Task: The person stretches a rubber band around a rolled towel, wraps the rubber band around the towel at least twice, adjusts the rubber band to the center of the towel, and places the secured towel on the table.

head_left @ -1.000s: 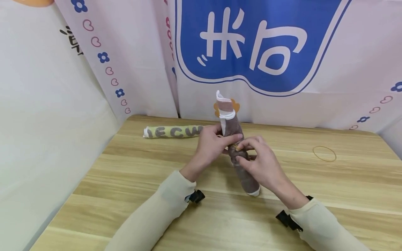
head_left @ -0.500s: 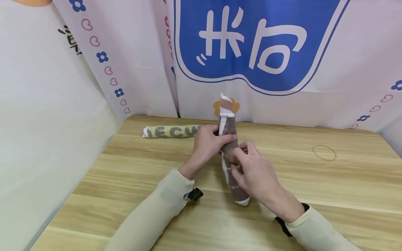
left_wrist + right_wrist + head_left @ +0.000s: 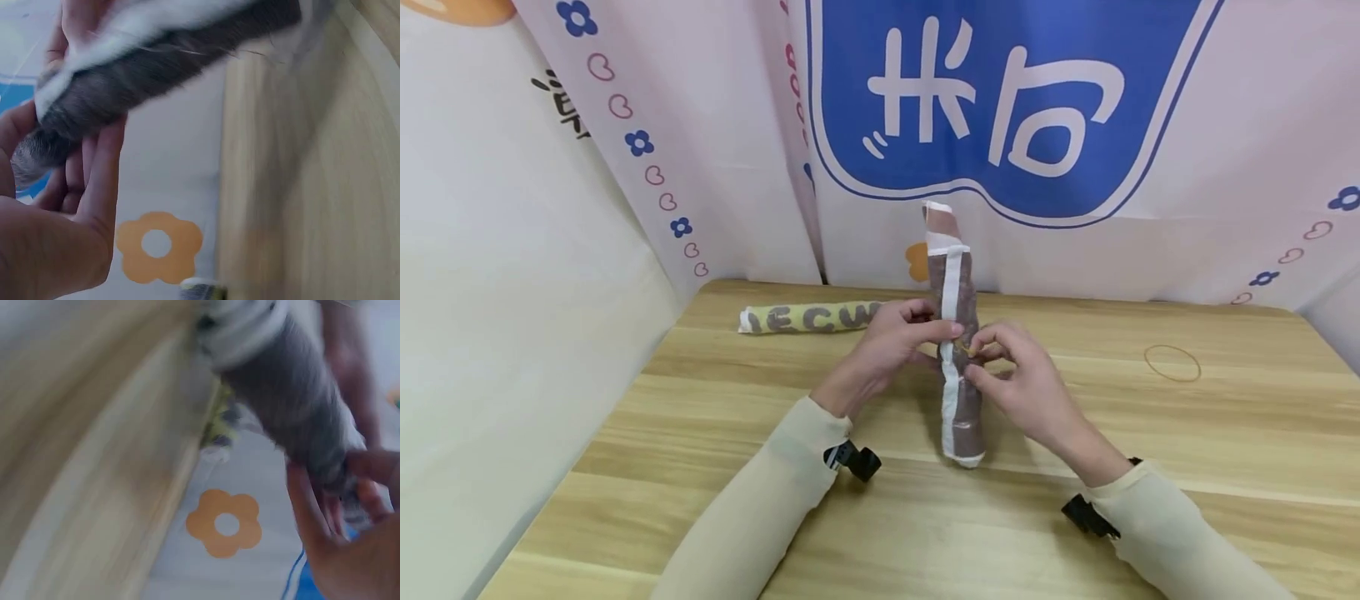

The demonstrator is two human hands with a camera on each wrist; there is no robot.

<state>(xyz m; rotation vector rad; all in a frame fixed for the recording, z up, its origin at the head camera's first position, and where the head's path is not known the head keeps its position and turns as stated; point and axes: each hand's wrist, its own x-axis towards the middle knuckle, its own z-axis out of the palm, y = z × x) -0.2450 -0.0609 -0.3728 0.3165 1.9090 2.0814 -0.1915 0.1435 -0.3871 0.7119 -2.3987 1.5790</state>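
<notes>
A brown rolled towel (image 3: 968, 417) with a white border stands nearly upright, its lower end low over the table, in the head view. My left hand (image 3: 891, 346) grips its middle, thumb across the front. From the other side my right hand (image 3: 1026, 387) pinches a yellowish rubber band (image 3: 965, 347) against the roll. How far the band goes round is hidden by the fingers. The left wrist view has the brown roll (image 3: 137, 87) between thumb and fingers. Motion blurs the brown roll (image 3: 287, 387) in the right wrist view.
A green rolled towel (image 3: 808, 318) with grey letters lies at the back left, partly behind my left hand. Another rubber band (image 3: 1172, 380) lies flat at the right of the wooden table (image 3: 700, 433). A printed curtain (image 3: 745, 192) hangs behind the table's far edge.
The brown roll has turned about its length, so its white border now faces front. Its lower end swung left, then rose slightly. My right hand dipped in and drew back to the right.
</notes>
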